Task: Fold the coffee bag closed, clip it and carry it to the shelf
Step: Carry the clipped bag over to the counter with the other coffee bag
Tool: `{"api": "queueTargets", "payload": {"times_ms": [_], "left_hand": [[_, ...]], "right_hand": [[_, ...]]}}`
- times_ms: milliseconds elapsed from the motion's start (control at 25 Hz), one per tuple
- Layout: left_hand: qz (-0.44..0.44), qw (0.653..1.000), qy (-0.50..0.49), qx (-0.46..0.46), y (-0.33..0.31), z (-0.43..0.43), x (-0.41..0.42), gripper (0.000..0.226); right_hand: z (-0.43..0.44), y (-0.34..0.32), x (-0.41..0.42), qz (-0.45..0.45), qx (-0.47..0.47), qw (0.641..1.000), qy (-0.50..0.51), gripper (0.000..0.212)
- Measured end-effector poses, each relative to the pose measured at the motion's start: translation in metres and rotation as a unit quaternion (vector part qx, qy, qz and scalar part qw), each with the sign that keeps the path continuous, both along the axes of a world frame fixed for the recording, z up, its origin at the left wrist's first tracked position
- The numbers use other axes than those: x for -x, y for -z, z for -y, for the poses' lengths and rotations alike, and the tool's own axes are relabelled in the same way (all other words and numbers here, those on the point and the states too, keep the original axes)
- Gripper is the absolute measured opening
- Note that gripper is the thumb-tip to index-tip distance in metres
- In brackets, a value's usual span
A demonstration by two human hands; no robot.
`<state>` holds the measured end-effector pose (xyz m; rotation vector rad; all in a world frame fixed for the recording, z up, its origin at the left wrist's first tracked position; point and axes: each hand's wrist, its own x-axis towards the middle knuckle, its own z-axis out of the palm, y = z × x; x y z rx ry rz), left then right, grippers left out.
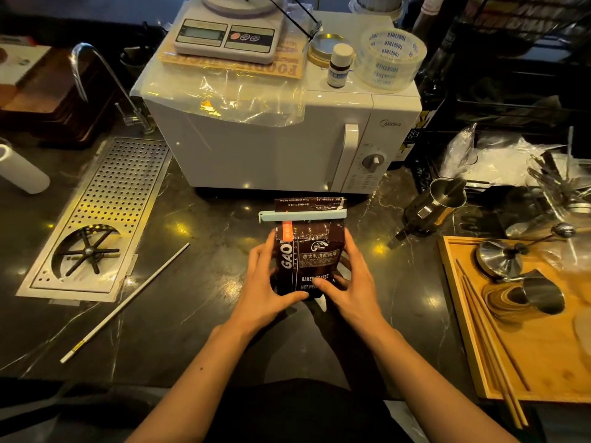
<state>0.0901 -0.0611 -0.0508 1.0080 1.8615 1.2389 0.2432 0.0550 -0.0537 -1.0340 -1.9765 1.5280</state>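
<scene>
Holding: the coffee bag [308, 262] is gripped from both sides at the centre of the frame, standing upright on the dark marble counter [198, 314].
Left hand: the left hand [267, 284] is wrapped around the bag's left edge, with the thumb laid across the lower front of the bag.
Right hand: the right hand [350, 282] is pressed against the bag's right edge, with the thumb laid over the printed lower front, near the left thumb.
Bag top: the top is seen folded over, and a pale blue clip [302, 215] is clamped straight across it, just above the hands.
Behind the bag: a white microwave [281, 139] is seen in the upper centre, close behind the bag.
On the microwave: a kitchen scale [228, 35], a small bottle [339, 65] and a roll of clear tape [390, 59] are placed on its top.
Left of frame: a perforated metal drain tray [105, 215] is set into the counter, with a curved tap [105, 81] above it in the upper left; a thin white stick [124, 303] is laid beside the tray.
Right of frame: a steel pitcher [436, 204] is seen lying tilted, and a wooden tray [524, 372] at the lower right is loaded with metal cups and chopsticks.
</scene>
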Motion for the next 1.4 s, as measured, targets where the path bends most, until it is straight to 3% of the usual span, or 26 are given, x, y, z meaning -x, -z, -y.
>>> {"api": "queueTargets", "payload": {"times_ms": [560,760,1080,1400], "left_hand": [[-0.023,0.999,-0.042,-0.001,0.008,-0.011,0.009,0.109],[-0.046,0.998,-0.014,-0.032,-0.007,-0.007,0.009,0.110],[-0.073,0.987,0.107,-0.099,-0.043,-0.001,-0.005,0.111],[-0.070,0.935,0.307,-0.161,-0.076,0.003,-0.099,0.114]], "right_hand": [[-0.004,0.002,0.006,0.012,-0.007,1.000,0.019,0.095],[0.010,-0.015,0.002,0.010,-0.037,0.997,0.060,0.097],[0.062,-0.065,-0.030,0.017,-0.092,0.979,0.182,0.101],[0.146,-0.096,-0.128,-0.010,-0.136,0.905,0.403,0.098]]}}
